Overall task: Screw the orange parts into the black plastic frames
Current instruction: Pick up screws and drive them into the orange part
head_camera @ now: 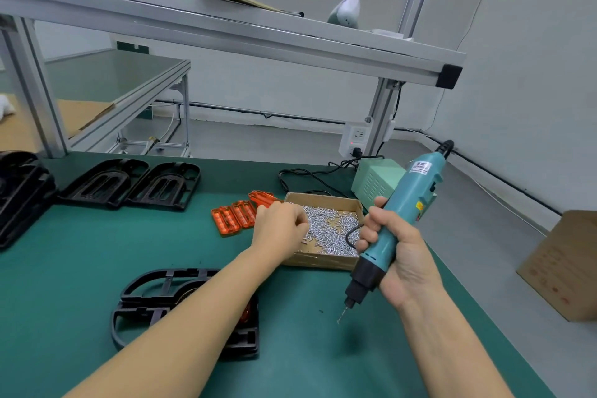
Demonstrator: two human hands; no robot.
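Note:
A black plastic frame (155, 297) lies on the green mat near me, partly under my left forearm, with an orange part (244, 315) showing in it. My left hand (279, 224) reaches into the cardboard box of screws (336, 231), fingers curled over the silver screws; what it pinches is hidden. My right hand (397, 255) grips a teal electric screwdriver (397, 220), tilted, bit pointing down at the mat right of the frame. Three loose orange parts (237, 215) lie left of the box.
Two black frames (135, 184) lie side by side at the far left, beside a black stack (19, 191) at the table's left edge. A green power unit (374, 179) with cables sits behind the box. An aluminium shelf beam (226, 29) runs overhead. A carton (565, 268) stands on the floor, right.

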